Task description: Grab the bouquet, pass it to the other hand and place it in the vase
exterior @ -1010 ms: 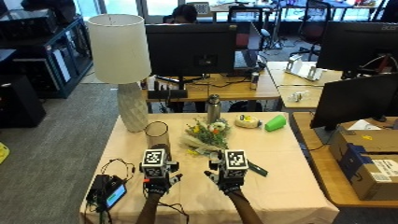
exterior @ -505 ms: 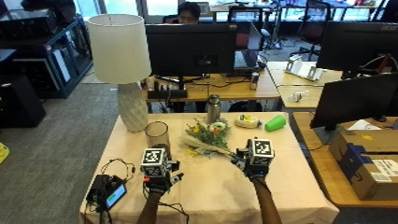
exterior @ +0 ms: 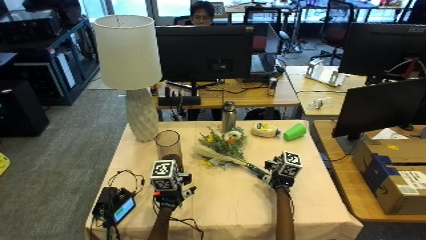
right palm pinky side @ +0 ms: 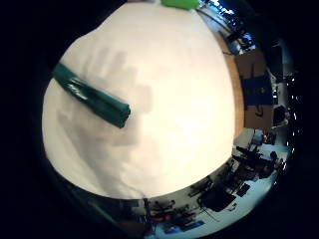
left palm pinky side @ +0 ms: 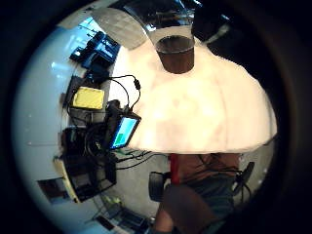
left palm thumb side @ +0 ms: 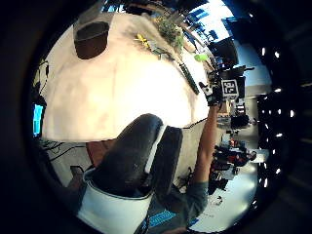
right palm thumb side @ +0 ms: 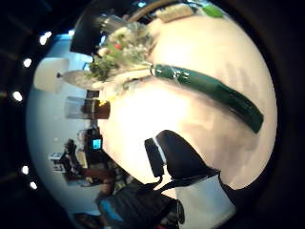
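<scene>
The bouquet [exterior: 223, 145] lies on the beige table [exterior: 226, 210], its flowers toward the far side and its green-wrapped stem [exterior: 256, 170] pointing at the right hand. My right hand [exterior: 281, 175] hovers over the stem's end with its fingers spread and does not touch it. The right palm views show the stem [right palm pinky side: 92, 97] flat on the cloth, and the flowers [right palm thumb side: 119, 52] beyond it. A dark glass vase [exterior: 168, 144] stands upright left of the bouquet. My left hand [exterior: 170, 192] rests near the front edge behind the vase [left palm pinky side: 175, 51], relaxed and holding nothing.
A white lamp [exterior: 130, 65] stands at the table's far left corner. A metal bottle [exterior: 228, 116], a yellowish object [exterior: 265, 130] and a green cup [exterior: 293, 131] line the far edge. A small screen device [exterior: 123, 207] with cables lies at the front left.
My right hand has moved right and away from the front edge to the end of the bouquet's stem. The left hand, bouquet and vase have stayed in place.
</scene>
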Motion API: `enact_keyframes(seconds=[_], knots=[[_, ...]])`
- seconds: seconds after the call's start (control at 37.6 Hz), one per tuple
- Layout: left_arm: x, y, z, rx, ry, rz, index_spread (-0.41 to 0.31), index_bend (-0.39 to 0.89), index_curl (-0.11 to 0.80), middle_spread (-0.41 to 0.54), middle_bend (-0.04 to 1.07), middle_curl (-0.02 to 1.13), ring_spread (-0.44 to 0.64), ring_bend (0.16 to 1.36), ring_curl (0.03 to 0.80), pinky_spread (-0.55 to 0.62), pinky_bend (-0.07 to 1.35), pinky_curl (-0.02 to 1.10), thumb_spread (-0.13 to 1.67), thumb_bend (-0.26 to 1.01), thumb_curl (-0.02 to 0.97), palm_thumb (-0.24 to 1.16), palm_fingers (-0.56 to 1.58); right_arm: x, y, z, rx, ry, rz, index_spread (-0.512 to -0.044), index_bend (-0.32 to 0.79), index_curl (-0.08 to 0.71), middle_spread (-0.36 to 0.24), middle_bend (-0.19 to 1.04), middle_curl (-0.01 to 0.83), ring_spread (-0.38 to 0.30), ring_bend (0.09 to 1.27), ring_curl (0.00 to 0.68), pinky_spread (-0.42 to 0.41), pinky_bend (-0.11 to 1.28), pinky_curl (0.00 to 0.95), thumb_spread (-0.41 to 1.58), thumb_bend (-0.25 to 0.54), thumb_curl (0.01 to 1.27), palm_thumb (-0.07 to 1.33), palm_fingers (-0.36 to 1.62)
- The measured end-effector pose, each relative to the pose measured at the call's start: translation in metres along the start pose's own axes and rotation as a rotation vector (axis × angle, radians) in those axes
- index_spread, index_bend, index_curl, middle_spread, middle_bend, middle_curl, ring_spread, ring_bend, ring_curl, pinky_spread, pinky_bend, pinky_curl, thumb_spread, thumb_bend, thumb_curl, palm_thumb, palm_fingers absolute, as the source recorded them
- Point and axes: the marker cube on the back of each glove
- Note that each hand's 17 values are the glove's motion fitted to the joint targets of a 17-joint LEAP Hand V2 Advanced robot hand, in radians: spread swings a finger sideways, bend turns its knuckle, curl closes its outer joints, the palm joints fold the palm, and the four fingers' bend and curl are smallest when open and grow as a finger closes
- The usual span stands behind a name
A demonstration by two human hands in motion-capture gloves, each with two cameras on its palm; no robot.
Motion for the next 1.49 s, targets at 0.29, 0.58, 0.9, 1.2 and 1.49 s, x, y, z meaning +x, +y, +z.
enact_keyframes(seconds=[0.29, 0.58, 0.9, 1.2, 1.49], knots=[[-0.003, 0.003, 0.004, -0.030, 0.001, -0.006, 0.007, 0.11, 0.185, 0.114, 0.23, 0.35, 0.30, 0.64, 0.279, 0.31, 0.57, 0.36, 0.98, -0.03, 0.259, 0.01, 0.20, 0.018, -0.034, 0.028, 0.062, 0.005, -0.044, -0.350, 0.09, 0.128, 0.017, 0.26, 0.304, 0.173, 0.35, 0.241, 0.280, 0.63, 0.344, 1.06, 0.040, 0.33, 0.58, 0.10], [-0.009, -0.003, 0.014, -0.034, 0.000, -0.010, 0.007, 0.11, 0.190, 0.114, 0.22, 0.35, 0.30, 0.64, 0.280, 0.30, 0.57, 0.36, 0.98, -0.03, 0.265, 0.01, 0.20, 0.015, -0.041, 0.029, 0.163, 0.008, -0.060, -0.337, 0.45, 0.294, -0.069, 0.28, 0.332, 0.080, 0.29, 0.240, 0.261, 0.38, 0.280, 1.10, 0.092, 0.38, 0.79, 0.47], [-0.004, -0.001, 0.017, -0.050, 0.018, -0.009, 0.000, 0.11, 0.195, 0.121, 0.22, 0.36, 0.30, 0.64, 0.281, 0.30, 0.57, 0.36, 0.98, -0.03, 0.268, 0.01, 0.20, 0.022, -0.049, 0.013, 0.344, 0.290, 0.061, -0.280, 0.16, 0.312, -0.140, 0.45, 0.432, -0.140, 0.66, 0.396, -0.086, 0.51, 0.350, 1.05, 0.067, 0.42, 0.90, 1.36], [-0.004, -0.001, 0.018, -0.054, 0.006, -0.009, -0.001, 0.11, 0.198, 0.122, 0.22, 0.36, 0.29, 0.64, 0.284, 0.30, 0.57, 0.36, 0.98, -0.03, 0.271, 0.01, 0.20, 0.024, -0.059, 0.012, 0.496, 0.297, 0.008, -0.254, 0.22, 0.369, -0.154, 0.63, 0.522, -0.183, 0.88, 0.505, -0.266, 0.61, 0.429, 0.86, -0.013, 0.48, 0.93, 1.48], [-0.001, -0.012, 0.020, -0.028, 0.029, 0.010, -0.001, 0.11, 0.198, 0.123, 0.21, 0.36, 0.29, 0.64, 0.286, 0.30, 0.57, 0.36, 0.98, -0.03, 0.272, 0.01, 0.21, 0.027, -0.021, 0.001, 0.375, 0.212, 0.109, -0.237, 0.30, 0.449, -0.153, 0.69, 0.555, -0.194, 0.92, 0.528, -0.295, 0.65, 0.454, 0.64, -0.026, 0.57, 0.96, 1.44]])
